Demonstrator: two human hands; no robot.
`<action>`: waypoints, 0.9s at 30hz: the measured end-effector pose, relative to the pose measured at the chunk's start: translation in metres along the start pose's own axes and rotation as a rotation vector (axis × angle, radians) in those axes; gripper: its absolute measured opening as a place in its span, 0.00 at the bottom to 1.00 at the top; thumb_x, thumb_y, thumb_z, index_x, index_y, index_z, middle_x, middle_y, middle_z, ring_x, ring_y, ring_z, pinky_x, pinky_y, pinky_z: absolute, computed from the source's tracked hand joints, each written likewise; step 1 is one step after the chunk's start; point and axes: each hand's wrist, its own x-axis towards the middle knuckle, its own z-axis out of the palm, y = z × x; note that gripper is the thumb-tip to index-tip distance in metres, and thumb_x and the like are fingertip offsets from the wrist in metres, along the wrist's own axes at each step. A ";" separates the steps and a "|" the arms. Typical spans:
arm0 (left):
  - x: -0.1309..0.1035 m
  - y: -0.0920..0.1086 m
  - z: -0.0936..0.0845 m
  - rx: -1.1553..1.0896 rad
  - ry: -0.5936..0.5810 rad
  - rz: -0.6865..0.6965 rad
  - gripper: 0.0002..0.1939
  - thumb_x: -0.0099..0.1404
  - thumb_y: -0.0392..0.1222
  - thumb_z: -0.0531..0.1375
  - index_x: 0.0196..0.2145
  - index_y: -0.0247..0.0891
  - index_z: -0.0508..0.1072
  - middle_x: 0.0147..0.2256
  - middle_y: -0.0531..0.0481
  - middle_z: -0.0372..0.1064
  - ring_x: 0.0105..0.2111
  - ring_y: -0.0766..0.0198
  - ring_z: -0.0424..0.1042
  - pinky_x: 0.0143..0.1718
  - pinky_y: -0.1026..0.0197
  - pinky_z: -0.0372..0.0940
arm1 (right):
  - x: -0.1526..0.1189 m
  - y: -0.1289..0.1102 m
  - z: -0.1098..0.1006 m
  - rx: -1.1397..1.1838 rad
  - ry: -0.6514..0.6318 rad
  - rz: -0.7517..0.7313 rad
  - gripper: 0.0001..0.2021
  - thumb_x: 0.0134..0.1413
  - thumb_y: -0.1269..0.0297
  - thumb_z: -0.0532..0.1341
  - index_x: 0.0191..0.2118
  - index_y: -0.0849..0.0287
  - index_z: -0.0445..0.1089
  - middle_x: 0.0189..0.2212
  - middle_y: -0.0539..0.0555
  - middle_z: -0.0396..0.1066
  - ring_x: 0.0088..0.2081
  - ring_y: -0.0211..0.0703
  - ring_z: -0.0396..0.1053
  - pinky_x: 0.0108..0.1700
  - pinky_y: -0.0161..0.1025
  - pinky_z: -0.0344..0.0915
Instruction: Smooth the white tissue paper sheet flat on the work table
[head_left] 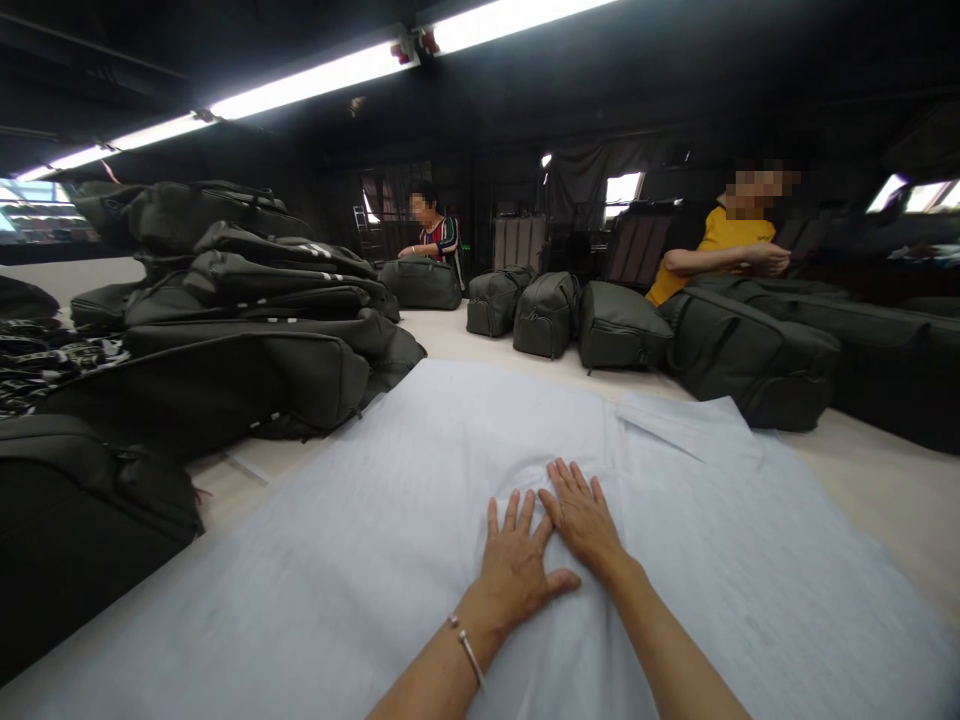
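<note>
Far left of frame: dark zippered bag [82, 510] close along the pale sheet's [360, 560] left edge; you can't tell from here whether it pins that side. Upper left, a slumped pile of dark bags [247, 265].

Sheet itself: spread over the tabletop [885, 500], filling centre and lower frame. Looks thin, light and limp, likely to wrinkle under push and perhaps slide; strength against tearing hard to judge.

Centre: your left hand [517, 565], bangle [471, 655] at the wrist, lies flat, fingers spread, gripping nothing. Your right hand [585, 515] is just beside it, also flat; its thumb meets or nearly meets the left forefinger. Small creases gather around your fingertips. Flat palms give you drag, not hold.

Right of centre: a loose flap [694, 425] with a dark gap under its edge, probably your easiest pinch. Take it gently, near the corner. Beyond, upper right, a row of packed-looking bags [626, 325].
</note>
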 end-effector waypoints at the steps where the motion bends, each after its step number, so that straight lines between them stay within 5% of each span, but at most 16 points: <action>1: -0.001 0.000 -0.001 -0.001 -0.008 0.002 0.47 0.60 0.76 0.46 0.68 0.47 0.46 0.68 0.40 0.40 0.68 0.41 0.39 0.63 0.27 0.39 | 0.000 0.002 0.003 -0.004 0.002 -0.004 0.30 0.67 0.51 0.43 0.68 0.60 0.49 0.69 0.54 0.42 0.70 0.51 0.35 0.68 0.58 0.35; 8: -0.026 0.004 0.004 0.010 0.047 0.074 0.34 0.71 0.63 0.39 0.67 0.43 0.51 0.68 0.46 0.46 0.68 0.51 0.43 0.66 0.32 0.39 | 0.001 0.006 0.004 0.012 -0.022 0.019 0.29 0.67 0.52 0.42 0.69 0.58 0.46 0.70 0.54 0.42 0.70 0.49 0.35 0.68 0.57 0.33; 17: -0.032 0.004 0.009 0.024 0.030 0.061 0.34 0.71 0.62 0.44 0.68 0.44 0.47 0.68 0.47 0.45 0.68 0.51 0.42 0.66 0.32 0.41 | 0.007 -0.001 -0.003 0.009 -0.056 0.130 0.31 0.66 0.51 0.45 0.69 0.61 0.46 0.70 0.56 0.40 0.70 0.52 0.35 0.68 0.56 0.36; 22: -0.033 0.004 0.004 -0.001 0.020 0.054 0.31 0.71 0.58 0.48 0.67 0.47 0.50 0.68 0.48 0.45 0.68 0.51 0.43 0.66 0.33 0.39 | -0.012 0.011 -0.037 -0.060 -0.069 0.306 0.28 0.64 0.60 0.47 0.67 0.66 0.52 0.68 0.61 0.45 0.69 0.62 0.39 0.66 0.65 0.38; 27: -0.030 0.001 0.006 0.033 0.030 0.057 0.30 0.69 0.50 0.53 0.66 0.48 0.54 0.67 0.47 0.46 0.67 0.49 0.45 0.65 0.32 0.39 | -0.068 0.009 -0.090 -0.175 0.022 0.296 0.31 0.57 0.69 0.54 0.66 0.62 0.55 0.68 0.59 0.47 0.69 0.55 0.38 0.68 0.58 0.34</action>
